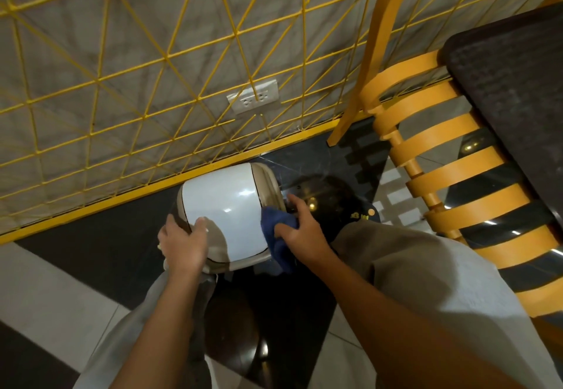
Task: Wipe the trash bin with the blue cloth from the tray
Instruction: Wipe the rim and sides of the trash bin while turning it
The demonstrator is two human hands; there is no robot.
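While left grip (pixel 182 244) holds trash bin (pixel 225 206) — upright, lid up — right grip (pixel 300 230) clasps blue cloth (pixel 278 222) against its side

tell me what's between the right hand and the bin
The cloth, bunched under the right hand and pressed against the right side of the bin, one end hanging below the hand. The head view shows it.

From my remote seat I see the left forearm (pixel 164 321) and right forearm (pixel 380 306) bare, and loose, creased grey-beige legwear (pixel 432 273) (trousers or shorts, I cannot tell).
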